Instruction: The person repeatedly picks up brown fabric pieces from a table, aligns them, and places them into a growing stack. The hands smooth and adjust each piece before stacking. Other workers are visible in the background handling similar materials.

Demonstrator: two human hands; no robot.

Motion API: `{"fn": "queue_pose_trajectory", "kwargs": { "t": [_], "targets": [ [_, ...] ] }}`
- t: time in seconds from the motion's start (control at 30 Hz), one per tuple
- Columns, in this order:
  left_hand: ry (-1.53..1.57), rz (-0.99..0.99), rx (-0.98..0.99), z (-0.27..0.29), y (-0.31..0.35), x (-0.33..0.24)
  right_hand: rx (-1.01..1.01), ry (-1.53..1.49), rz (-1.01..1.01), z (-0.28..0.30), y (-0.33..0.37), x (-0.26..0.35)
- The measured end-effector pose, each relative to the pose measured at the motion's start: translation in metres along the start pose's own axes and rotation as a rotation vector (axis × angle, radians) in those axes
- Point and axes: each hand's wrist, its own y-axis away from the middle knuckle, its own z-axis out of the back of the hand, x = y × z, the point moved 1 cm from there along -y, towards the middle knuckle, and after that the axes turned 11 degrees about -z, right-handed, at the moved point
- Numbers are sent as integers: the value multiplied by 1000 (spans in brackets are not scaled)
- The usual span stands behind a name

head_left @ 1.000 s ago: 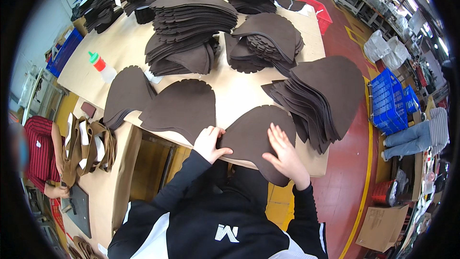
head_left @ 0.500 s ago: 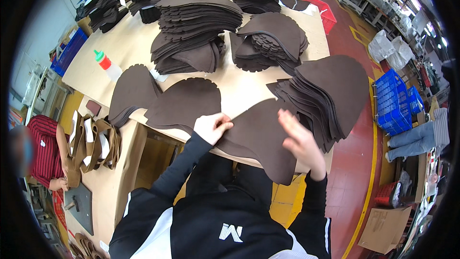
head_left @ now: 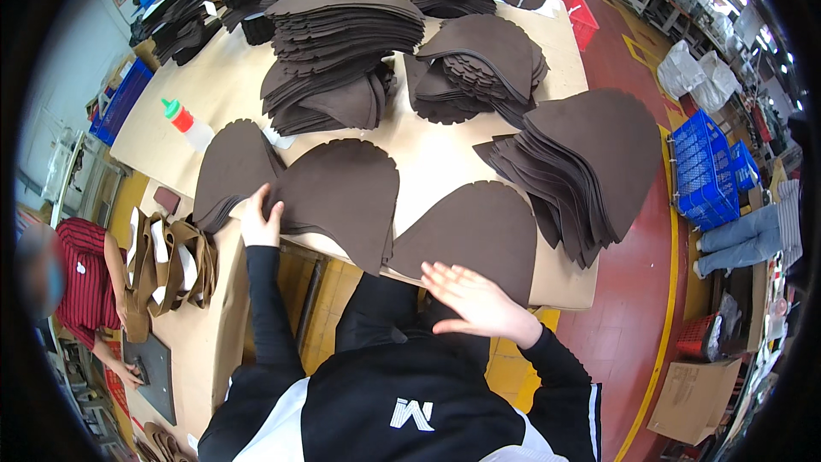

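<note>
Black top — white panels, white chest emblem, black sleeves.

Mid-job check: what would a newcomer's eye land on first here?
Probably the tall stack of dark brown sheets left of centre on the pale table, with a fanned pile at its right edge. Next, the bottle with the red and green top, left of that stack. Up close, the open right hand at a rounded sheet's near edge.
</note>
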Motion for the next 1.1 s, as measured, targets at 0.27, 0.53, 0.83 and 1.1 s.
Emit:
{"fn": "queue_pose_trajectory", "kwargs": {
  "t": [0.27, 0.53, 0.83, 1.1],
  "targets": [
    [589, -276, 449, -32, 15, -209, -261, -329, -326, 41, 6, -60],
    [495, -174, 692, -45, 13, -221, 93, -152, -149, 5, 35, -2],
    [683, 185, 381, 14, -42, -149, -132, -474, -114, 95, 21, -40],
    [215, 52, 119, 34, -40, -49, -135, 191, -354, 12, -26, -50]
  ]
}}
